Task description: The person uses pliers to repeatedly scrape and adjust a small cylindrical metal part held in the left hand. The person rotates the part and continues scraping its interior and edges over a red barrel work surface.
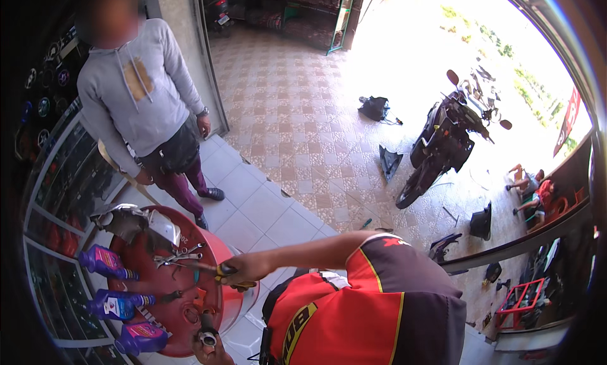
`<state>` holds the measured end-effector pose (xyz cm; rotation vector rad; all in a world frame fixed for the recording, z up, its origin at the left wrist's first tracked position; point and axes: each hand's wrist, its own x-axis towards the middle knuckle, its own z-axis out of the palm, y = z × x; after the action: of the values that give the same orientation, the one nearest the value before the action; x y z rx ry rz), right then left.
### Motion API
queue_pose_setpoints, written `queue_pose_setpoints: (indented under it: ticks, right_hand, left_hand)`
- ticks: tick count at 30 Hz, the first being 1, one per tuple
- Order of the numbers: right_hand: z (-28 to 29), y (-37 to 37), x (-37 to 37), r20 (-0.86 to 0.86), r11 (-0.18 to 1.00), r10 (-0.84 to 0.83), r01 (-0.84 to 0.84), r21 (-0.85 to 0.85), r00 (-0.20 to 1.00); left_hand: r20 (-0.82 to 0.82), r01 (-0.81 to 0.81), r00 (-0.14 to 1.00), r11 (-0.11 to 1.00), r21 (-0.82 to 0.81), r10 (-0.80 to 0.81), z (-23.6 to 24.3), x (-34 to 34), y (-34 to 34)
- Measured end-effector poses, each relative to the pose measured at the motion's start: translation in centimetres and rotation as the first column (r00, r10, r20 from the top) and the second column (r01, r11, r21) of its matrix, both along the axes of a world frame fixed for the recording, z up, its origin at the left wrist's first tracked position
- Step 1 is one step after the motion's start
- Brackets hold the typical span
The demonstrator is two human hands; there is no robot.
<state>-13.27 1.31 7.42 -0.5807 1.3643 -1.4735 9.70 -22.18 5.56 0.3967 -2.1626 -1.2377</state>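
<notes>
My right hand (235, 270) is closed on a tool with a yellow and black handle (224, 271), its thin end reaching left over the red drum's top (133, 251). My left hand (210, 351), at the lower edge, grips a dark cylindrical part with a metal end (207, 330). Several wrenches (180, 257) and small orange and dark pieces lie on the drum, beside a bent silver-and-dark metal piece (136, 222). Purple bottles (107, 260) and a blue bottle (117, 305) stand along its left side.
A person in a grey hoodie (133, 93) stands left beside glass display cases (47, 207). A motorbike (436, 143), a dark bag (376, 109) and loose panels (389, 159) are on the tiled floor. People (540, 194) are at the far right, above a red metal frame (518, 305).
</notes>
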Motion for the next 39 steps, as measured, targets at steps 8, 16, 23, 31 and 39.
queue_pose_setpoints:
  ticks: [8,16,23,31,39]
  right_hand:
    - [-2.2,9.0,-3.1,0.28,0.729,-0.653,0.684,-0.018,0.703]
    - [2.4,23.5,-8.8,-0.059,0.479,-0.855,0.74,-0.473,0.516]
    - [2.2,25.8,-5.4,-0.678,0.574,-0.653,0.805,-0.151,0.338]
    - [-1.2,20.9,0.0,-0.692,0.877,-0.444,0.434,-0.205,0.57]
    - [-1.3,20.4,0.4,-0.707,0.799,-0.574,0.472,-0.373,0.413]
  left_hand:
    - [-0.018,0.062,0.998,0.992,0.113,-0.06,-0.7,-4.9,3.8]
    - [-0.109,0.277,0.96,0.94,0.201,-0.259,-1.9,-7.9,7.4]
    - [-0.008,0.361,0.925,0.873,0.328,-0.379,-2.6,-10.4,12.3]
    - [-0.044,0.435,0.893,0.831,0.347,-0.449,-2.8,-12.6,18.3]
    - [-0.041,0.453,0.887,0.849,0.272,-0.46,-1.5,-13.2,22.3]
